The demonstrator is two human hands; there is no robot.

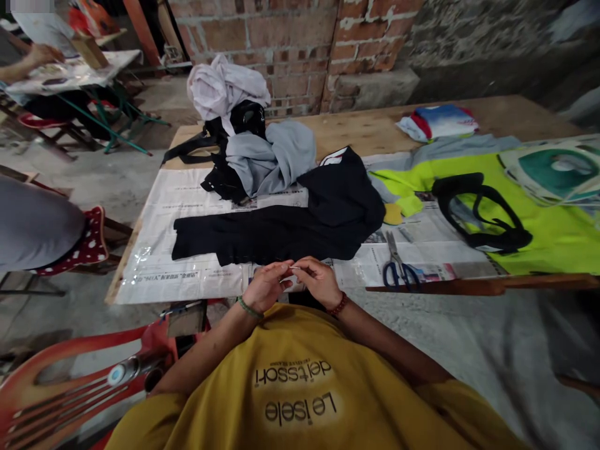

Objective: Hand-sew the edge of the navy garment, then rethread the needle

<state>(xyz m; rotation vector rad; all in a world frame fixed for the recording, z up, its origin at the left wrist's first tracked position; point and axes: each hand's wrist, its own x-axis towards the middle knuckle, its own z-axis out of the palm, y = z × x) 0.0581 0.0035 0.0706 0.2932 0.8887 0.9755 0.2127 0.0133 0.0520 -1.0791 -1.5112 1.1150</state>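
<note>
Close to my body at the table's front edge, my left hand (266, 285) and my right hand (319, 279) meet fingertip to fingertip. Between the pinched fingers shows a thin, bright needle (295, 268); any thread on it is too fine to make out. Just beyond my fingers lies a black garment (272, 231), one narrow part stretched to the left and the rest bunched at the right. Blue-handled scissors (396, 265) rest to the right of my right hand, blades pointing away.
Newspaper (159, 250) covers part of the wooden table (497, 112). Behind the black garment are grey cloth (276, 156) and white cloth (220, 84). At right lie a yellow-green garment (557, 234), a black strap (482, 215) and an iron (557, 165). A red chair (70, 350) stands left.
</note>
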